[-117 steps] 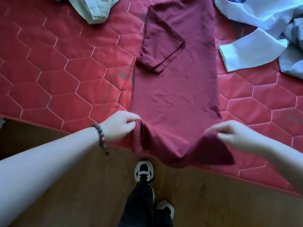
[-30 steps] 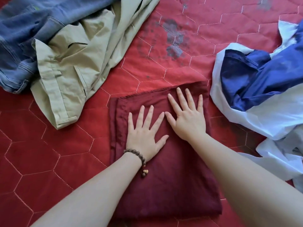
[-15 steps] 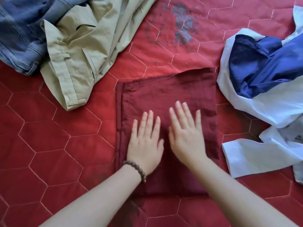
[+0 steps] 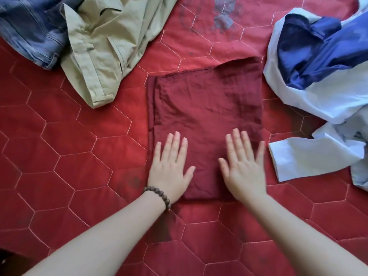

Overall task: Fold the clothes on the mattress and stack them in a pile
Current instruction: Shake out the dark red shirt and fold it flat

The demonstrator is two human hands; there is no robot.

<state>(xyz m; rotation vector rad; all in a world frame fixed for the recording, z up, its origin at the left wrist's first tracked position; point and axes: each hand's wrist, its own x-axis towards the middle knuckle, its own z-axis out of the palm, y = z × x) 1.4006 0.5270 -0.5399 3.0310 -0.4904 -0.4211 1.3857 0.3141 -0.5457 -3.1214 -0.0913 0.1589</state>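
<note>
Denim garment (image 4: 29,30) cut off by top and left edges; khaki garment (image 4: 103,46) cut off at top, partly overlying the denim. White-and-blue garment (image 4: 318,96) cut off at right edge, full shape not determinable. Right hand (image 4: 244,168) motion-blurred at the fingertips; lower corners of folded maroon shirt (image 4: 207,104) hidden under both hands, left hand (image 4: 169,172) included.

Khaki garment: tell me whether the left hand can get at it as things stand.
Probably yes. The left hand lies flat and holds nothing on the maroon fold, and only bare mattress separates it from the khaki garment, whose near hem lies open, up and to its left.
</note>
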